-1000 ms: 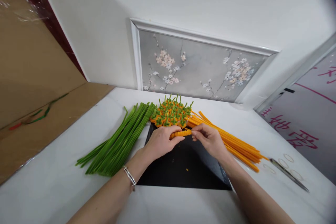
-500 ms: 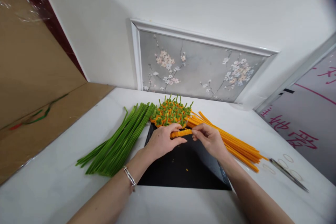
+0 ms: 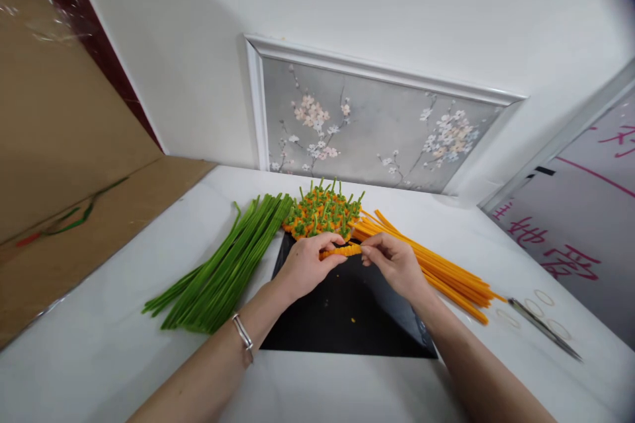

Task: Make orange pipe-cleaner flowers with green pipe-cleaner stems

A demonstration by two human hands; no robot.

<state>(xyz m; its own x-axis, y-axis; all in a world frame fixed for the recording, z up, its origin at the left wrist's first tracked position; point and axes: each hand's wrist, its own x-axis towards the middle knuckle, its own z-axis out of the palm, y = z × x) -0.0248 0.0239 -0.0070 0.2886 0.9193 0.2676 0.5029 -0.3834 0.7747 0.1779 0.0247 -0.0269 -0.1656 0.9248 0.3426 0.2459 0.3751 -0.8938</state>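
Note:
An orange coiled piece (image 3: 347, 250) is held between both hands above a black mat (image 3: 347, 310). My left hand (image 3: 313, 263) pinches its left end between thumb and fingers. My right hand (image 3: 391, 262) grips the right end with its fingertips. Just behind the hands sits a cluster of orange and green pieces (image 3: 325, 211) with green stems sticking up. A bundle of green fuzzy sticks (image 3: 228, 264) lies to the left, and orange fuzzy sticks (image 3: 441, 268) lie to the right.
Tweezers or a similar slim metal tool (image 3: 544, 329) and several thin rings (image 3: 534, 307) lie on the white table (image 3: 163, 370) at the right. Cardboard (image 3: 99, 211) borders the left side. A wall with a framed flower panel (image 3: 372, 125) stands behind.
My left thumb has moved up and left against the orange coiled piece, closing the gap below it. The right hand has barely moved, and both hands still hold the piece.

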